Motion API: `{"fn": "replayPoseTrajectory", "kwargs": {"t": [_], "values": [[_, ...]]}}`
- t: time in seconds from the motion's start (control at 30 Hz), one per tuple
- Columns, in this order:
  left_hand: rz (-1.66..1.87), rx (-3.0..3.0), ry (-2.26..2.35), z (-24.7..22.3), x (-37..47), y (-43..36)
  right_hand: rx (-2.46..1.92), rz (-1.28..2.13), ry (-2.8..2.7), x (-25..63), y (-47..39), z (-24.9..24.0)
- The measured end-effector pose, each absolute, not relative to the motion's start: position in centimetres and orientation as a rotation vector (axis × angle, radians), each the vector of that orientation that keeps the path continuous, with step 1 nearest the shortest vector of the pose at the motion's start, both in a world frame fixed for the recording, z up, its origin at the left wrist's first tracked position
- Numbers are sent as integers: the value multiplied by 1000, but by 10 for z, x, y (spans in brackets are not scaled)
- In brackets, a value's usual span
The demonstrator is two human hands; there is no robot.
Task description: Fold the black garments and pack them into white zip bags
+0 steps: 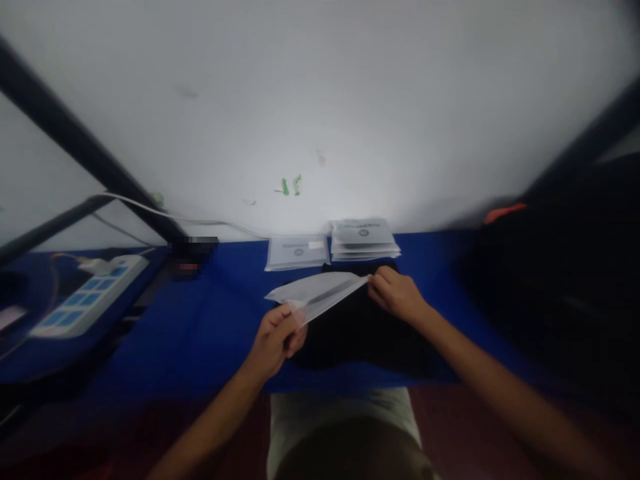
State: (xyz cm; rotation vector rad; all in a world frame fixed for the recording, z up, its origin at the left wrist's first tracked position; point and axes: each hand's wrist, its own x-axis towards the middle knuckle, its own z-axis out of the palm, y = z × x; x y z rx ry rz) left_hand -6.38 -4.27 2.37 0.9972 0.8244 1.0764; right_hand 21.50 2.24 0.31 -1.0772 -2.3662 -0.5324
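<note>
White, semi-clear plastic forms the bag, which is raised over the black cloth at the middle of the blue-covered worktop. The left hand grasps the bag's near-left end between thumb and fingers; the right hand pinches its far-right corner. The near edge runs straight and slanted between the two grips. Just beyond the bag lies a flat printed packet; to the right of that packet is a stack of similar packets.

Hold the bag at its ends only, with light, equal tension from both hands; uneven pull is likely to crease such thin plastic. Support the slack far side so that it does not fold under. Whether the bag's layers are parted cannot be told.
</note>
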Motion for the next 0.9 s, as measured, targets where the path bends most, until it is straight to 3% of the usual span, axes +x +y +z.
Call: {"fn": "replayPoseTrajectory", "kwargs": {"t": [0.17,0.43,0.63,0.9], "values": [[1061,1025,795,22,-57,-41,-1209,-430,-2406,218,22,-1],[976,1072,738,21,-43,-39,-785,0,-2443,161,12,2],[909,1480,655,15,-52,-36,-784,-329,-2291,162,40,21],[501,2402,860,-8,-69,-36,-1458,-562,-2437,198,125,35]]}}
